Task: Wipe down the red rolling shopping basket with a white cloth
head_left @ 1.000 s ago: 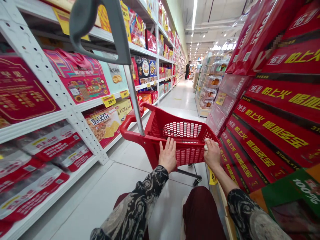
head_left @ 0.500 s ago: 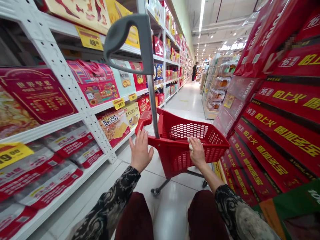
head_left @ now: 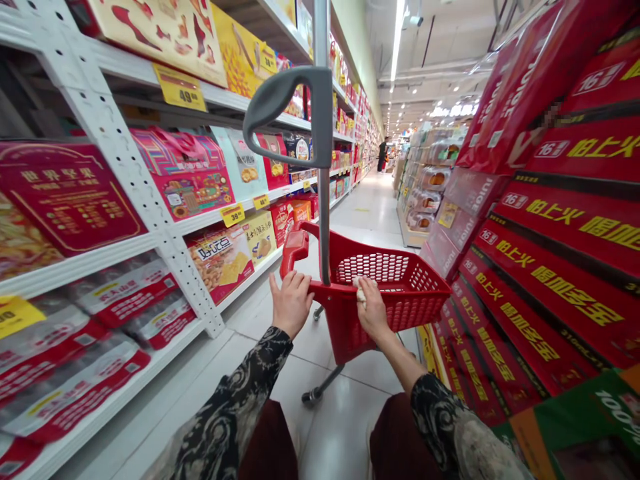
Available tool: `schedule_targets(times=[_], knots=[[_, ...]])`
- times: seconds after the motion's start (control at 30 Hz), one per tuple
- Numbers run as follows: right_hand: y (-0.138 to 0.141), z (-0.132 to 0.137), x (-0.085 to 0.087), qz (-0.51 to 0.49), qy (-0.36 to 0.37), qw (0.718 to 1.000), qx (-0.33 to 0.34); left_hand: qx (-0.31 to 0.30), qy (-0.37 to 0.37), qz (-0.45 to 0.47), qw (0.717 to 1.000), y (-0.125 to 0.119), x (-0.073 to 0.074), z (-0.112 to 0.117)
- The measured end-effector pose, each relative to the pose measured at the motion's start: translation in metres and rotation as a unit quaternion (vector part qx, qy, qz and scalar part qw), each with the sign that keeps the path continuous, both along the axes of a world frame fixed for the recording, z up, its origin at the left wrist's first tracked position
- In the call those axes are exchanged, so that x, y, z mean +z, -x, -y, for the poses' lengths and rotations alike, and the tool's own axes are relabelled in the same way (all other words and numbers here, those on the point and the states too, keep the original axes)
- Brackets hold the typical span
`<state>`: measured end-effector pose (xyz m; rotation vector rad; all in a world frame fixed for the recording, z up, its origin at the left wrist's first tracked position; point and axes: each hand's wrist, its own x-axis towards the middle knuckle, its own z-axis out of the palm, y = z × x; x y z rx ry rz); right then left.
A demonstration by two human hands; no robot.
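A red plastic shopping cart (head_left: 345, 327) with a perforated basket stands in front of me. Its grey loop handle (head_left: 320, 120) sits on a metal pole rising from the near left side. My left hand (head_left: 293, 305) is closed over the cart's near left rim, just below the raised red part (head_left: 296, 247). In my right hand (head_left: 373, 312) is a crumpled white cloth (head_left: 360, 290), pressed against the basket's near rim. Part of the cloth is hidden under the fingers.
White shelving (head_left: 170, 250) with boxed goods and yellow price tags runs along the left. Stacked red drink cartons (head_left: 545, 267) rise close on the right, with a green carton (head_left: 590, 427) at bottom right. A person (head_left: 383, 155) stands far down the tiled aisle (head_left: 360, 207).
My left hand has gone from spread fingers to gripping the rim. My right hand has slid the cloth leftward along the rim. The view has shifted slightly.
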<state>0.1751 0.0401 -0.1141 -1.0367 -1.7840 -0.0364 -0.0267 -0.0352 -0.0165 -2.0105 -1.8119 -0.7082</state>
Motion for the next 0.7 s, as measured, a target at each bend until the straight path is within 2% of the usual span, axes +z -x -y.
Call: schedule_targets(times=[0.13,0.23,0.3,0.4,0.47,0.53,0.6,0.63,0.7], knots=[[0.028,0.019,0.022,-0.008,-0.018,0.999,0.043,-0.008,-0.007,0.007,1.000,-0.014,-0.001,-0.002],[0.035,0.031,0.049,0.001,-0.071,0.994,0.080,-0.018,-0.012,0.006,1.000,-0.024,-0.001,-0.002],[0.034,0.037,0.077,-0.012,-0.137,0.988,0.076,-0.028,-0.013,0.003,1.000,-0.031,-0.002,-0.001],[0.027,0.039,0.132,-0.003,-0.222,0.974,0.037,-0.055,-0.003,-0.004,0.998,-0.039,-0.002,0.001],[0.022,0.035,0.169,0.035,-0.247,0.968,0.004,-0.073,0.007,-0.006,0.997,-0.042,-0.001,0.003],[0.016,0.028,0.196,0.085,-0.252,0.964,-0.016,-0.077,0.012,0.000,0.997,-0.042,0.002,0.003],[0.010,0.020,0.207,0.149,-0.240,0.959,-0.019,-0.064,0.013,0.011,0.998,-0.038,0.004,0.002],[0.007,0.017,0.205,0.178,-0.235,0.955,-0.016,-0.059,0.014,0.015,0.998,-0.036,0.005,0.001],[0.002,0.014,0.190,0.220,-0.232,0.948,-0.005,-0.058,0.020,0.017,0.998,-0.032,0.007,-0.001]])
